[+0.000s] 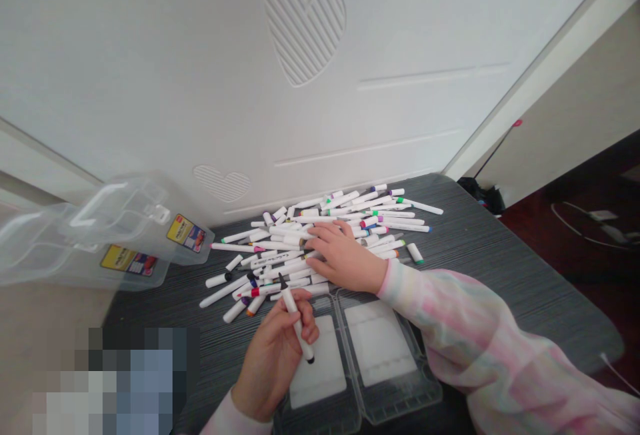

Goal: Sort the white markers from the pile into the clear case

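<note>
My left hand is closed round a white marker with black ends, held above the left side of an open clear plastic case. My right hand lies palm down on a pile of white markers with coloured caps, fingers curled over a few of them. Whether it grips one is hidden by the fingers. The pile spreads across the dark striped table in front of the case.
A clear plastic box with yellow labels appears twice, smeared by motion, at the table's left edge. A white panel with embossed hearts stands behind the table. A blurred patch covers the lower left corner.
</note>
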Tool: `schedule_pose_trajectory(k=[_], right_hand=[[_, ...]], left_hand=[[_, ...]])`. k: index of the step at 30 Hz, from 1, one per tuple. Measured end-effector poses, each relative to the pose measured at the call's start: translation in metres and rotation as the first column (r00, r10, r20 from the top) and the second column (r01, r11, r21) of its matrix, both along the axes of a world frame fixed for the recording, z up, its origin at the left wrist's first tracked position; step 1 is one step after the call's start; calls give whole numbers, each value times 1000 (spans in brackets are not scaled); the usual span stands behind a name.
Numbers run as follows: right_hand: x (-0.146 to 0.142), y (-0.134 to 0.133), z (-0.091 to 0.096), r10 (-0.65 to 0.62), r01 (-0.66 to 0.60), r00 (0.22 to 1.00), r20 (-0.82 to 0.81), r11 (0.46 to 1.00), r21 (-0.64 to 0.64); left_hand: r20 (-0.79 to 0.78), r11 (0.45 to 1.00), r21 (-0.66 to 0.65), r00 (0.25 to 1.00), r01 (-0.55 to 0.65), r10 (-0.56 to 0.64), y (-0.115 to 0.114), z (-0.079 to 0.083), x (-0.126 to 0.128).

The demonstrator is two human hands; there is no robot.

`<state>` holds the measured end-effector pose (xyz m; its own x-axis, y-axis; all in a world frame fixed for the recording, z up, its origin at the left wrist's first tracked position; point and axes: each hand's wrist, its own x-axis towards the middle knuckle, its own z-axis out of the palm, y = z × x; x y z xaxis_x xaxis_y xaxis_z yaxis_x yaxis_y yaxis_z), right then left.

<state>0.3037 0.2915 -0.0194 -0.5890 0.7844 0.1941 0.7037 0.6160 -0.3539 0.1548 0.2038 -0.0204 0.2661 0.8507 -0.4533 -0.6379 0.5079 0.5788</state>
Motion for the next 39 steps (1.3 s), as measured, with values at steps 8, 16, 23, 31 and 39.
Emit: schedule_pose_trajectory(k=[8, 16, 23, 31, 39], right_hand=[[1, -1, 1, 8, -8, 1000, 7, 1000, 6], [1, 0, 0, 1, -1, 1000, 12, 1000, 15], [0, 0, -1, 7, -7, 1000, 6, 1000, 10], [0, -1, -2, 3, -3, 1000, 12, 1000, 13], [0, -1, -2, -2, 2, 1000, 22, 1000, 8]], left_hand=[[4, 1000, 3, 1000, -1, 1, 0, 2, 0], [-2, 1000, -1, 1000, -2, 2, 0, 1, 0], [-21, 1000, -8, 1000, -3, 3, 0, 3, 0], [-19, 1000, -5, 1000, -10, 10, 0, 4, 1], [-23, 1000, -7, 1000, -11, 11, 0, 3, 1]])
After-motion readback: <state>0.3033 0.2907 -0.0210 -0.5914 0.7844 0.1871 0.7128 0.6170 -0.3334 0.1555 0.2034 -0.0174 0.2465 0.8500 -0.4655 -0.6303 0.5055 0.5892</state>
